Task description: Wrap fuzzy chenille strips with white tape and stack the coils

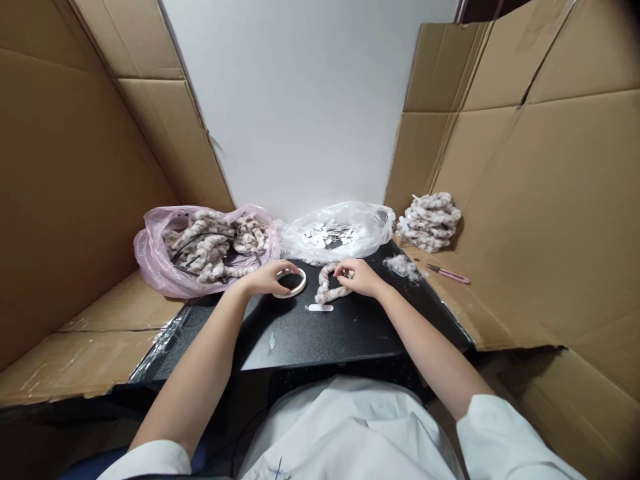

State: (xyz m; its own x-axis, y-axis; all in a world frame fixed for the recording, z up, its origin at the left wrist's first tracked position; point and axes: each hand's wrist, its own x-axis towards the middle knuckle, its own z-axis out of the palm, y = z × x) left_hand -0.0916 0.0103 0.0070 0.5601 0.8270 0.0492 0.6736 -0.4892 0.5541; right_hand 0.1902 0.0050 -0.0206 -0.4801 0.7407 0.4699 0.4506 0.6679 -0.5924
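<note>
On the black desk [320, 340], a small white strip [321, 308] lies just nearer than the fuzzy loop [324, 290]; whether the two are joined is unclear. The right hand [365, 279] is at the loop's right side, thumb and fingertips close together, though I cannot tell whether that grip clamps the strand. Left of the loop, the left hand [273, 277] curves over a white ring [301, 287], thumb and fingers apart; a firm hold cannot be confirmed.

To the loop's right are the pink-handled snips [453, 274] and, a little farther off, loose fluff [403, 267]. Beyond it to the left, a pink bag [150, 253] holds more fuzzy pieces [207, 250], partly hidden by its folds. Behind it, a clear bag [295, 237] holds small flat pieces [333, 233], too small to identify. Farther right, a stacked bundle [433, 223] looks finished; the loop in hand and the bagged pieces seem not yet done.
</note>
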